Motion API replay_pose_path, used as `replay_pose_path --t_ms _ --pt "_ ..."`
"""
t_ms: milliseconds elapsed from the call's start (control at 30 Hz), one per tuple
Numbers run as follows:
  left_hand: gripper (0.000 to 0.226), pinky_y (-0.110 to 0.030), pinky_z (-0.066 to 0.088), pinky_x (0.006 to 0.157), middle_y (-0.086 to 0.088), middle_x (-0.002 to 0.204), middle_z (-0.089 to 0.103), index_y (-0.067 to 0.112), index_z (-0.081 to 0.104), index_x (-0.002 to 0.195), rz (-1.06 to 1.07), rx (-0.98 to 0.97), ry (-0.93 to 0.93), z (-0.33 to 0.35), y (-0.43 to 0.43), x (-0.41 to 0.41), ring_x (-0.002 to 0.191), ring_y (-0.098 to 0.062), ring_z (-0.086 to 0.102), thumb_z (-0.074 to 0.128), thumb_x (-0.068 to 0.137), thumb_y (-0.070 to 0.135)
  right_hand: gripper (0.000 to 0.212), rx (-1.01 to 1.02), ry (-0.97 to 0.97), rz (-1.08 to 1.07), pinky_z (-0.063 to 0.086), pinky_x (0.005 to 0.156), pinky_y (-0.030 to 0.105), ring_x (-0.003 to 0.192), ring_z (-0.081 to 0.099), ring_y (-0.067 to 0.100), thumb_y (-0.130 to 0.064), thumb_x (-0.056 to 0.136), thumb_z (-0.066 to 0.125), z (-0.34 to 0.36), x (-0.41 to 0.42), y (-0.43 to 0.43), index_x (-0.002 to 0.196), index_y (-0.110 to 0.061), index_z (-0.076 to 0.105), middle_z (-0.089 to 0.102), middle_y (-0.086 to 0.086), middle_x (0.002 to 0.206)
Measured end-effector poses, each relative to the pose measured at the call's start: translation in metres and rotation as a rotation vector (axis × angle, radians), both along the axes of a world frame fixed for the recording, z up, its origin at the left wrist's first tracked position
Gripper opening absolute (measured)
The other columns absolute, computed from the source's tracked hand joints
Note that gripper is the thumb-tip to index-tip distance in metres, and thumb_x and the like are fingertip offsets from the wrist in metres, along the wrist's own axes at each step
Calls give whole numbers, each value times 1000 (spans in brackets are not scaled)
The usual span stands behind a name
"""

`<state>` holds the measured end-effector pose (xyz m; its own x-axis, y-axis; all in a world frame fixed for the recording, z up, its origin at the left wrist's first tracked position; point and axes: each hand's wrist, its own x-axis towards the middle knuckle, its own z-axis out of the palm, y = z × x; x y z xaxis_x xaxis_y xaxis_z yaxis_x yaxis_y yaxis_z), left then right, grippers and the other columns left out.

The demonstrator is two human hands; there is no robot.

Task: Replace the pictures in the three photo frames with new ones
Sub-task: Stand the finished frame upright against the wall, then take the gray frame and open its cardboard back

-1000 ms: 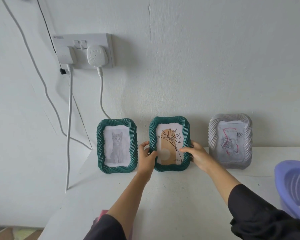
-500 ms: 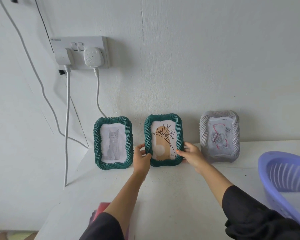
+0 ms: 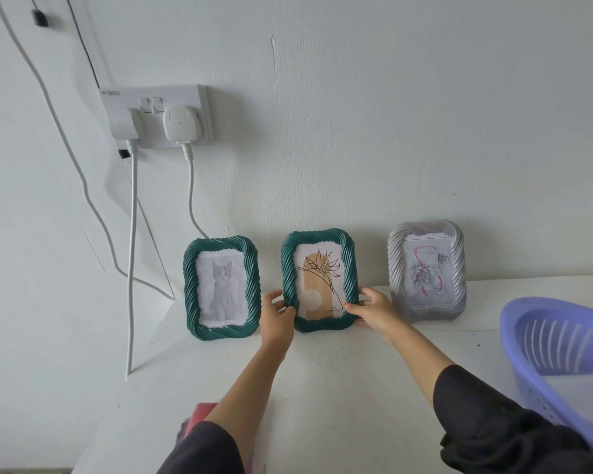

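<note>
1. Status: three frames stand upright in a row on the white table (image 3: 339, 388), backs close to the wall, each with a print in it.
2. Middle frame (image 3: 317, 237) is the one in hand. It has a green twisted rim and a line-drawn flower print (image 3: 319, 282) inside. Its base is on or just above the table, cannot tell which.
3. Left hand (image 3: 276, 318) grips the lower left edge of the middle frame, thumb on the front of the rim, fingers wrapped behind.
4. Right hand (image 3: 374, 311) grips the lower right edge the same way, thumb on the front, fingers hidden behind.
5. Cat frame (image 3: 220, 242) stands just left of the middle frame, apart from it and untouched. Cat print (image 3: 221, 290) sits flat inside.
6. Grey frame (image 3: 427, 230) stands right of the middle frame, just beyond the right hand, untouched. Rose print (image 3: 427, 271) is inside.
7. Progress call: no frame is open, no back is off, no loose print is in view. Old prints can't be told from new ones, so the number of swaps done is unknown.
8. The two-hand grip fits either lifting the middle frame out to open it or seating it back in the row.
9. Purple basket (image 3: 528, 319) sits well right of the middle frame, nearer the camera. Something pale lies in it, possibly prints, too unclear to say.
10. Any frame not yet swapped needs its back off, old print out, new print in, then back in the row.
</note>
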<state>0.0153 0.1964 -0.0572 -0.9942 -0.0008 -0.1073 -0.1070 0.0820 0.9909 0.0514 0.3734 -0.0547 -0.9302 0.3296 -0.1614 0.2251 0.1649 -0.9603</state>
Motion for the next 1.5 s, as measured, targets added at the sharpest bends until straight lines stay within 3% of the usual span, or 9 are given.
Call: replay_pose_path --t_ms 233,400,567,667,833,967,1200,1367,1500 --pt "33 -29 43 95 -7 117 59 7 53 117 304 -113 320 14 21 35 113 -21 53 50 86 -5 68 324 -250 78 39 98 30 125 48 28 -16 82 69 10 16 2 139 2 35 47 16 139" --pt "33 -28 46 87 0 100 55 6 55 109 110 -104 548 33 54 59 94 -18 52 46 81 -8 47 826 -574 425 41 79 28 95 56 25 -29 85 64 53 42 8 119 2 54 59 11 115" --pt "42 -5 41 67 -3 95 51 8 50 117 -195 -82 524 63 94 67 87 -14 49 48 79 -9 12 612 -120 359 47 69 27 73 55 15 1 80 64 109 61 50 88 -9 66 60 -3 75" --pt "47 -4 38 70 -3 104 48 9 45 126 -334 -144 514 72 114 61 96 -14 46 50 82 -8 29 504 192 55 44 66 29 63 50 13 9 73 65 127 67 95 69 -19 58 56 -3 68" --pt "52 -34 31 109 -12 133 45 16 59 122 -467 -331 520 66 143 40 126 -24 41 50 79 -12 69 484 134 -139 41 95 36 108 49 24 -3 81 65 116 72 165 139 -20 32 46 16 128" --pt "54 -32 34 104 -16 131 47 21 61 122 -429 -400 478 54 160 32 126 -31 42 51 80 -11 81 410 136 16 38 100 33 140 26 22 2 85 58 89 73 182 146 -25 13 22 9 152" --pt "46 -20 44 61 -4 99 54 16 58 125 -349 -283 211 40 172 30 72 -8 51 42 89 -9 58 331 122 100 46 76 33 96 53 24 10 84 51 67 59 189 131 -17 31 56 9 89" --pt "41 -22 47 61 -13 102 55 17 64 108 -276 -230 201 38 170 32 86 -21 53 46 87 -12 43 397 144 79 51 82 43 80 55 26 7 82 55 65 58 190 114 -20 43 52 5 76" --pt "46 -19 47 62 -14 104 53 18 64 108 -285 -203 220 50 158 39 91 -22 52 47 83 -16 39 419 197 62 45 60 30 64 51 19 6 80 58 78 65 184 103 -24 46 54 11 80"
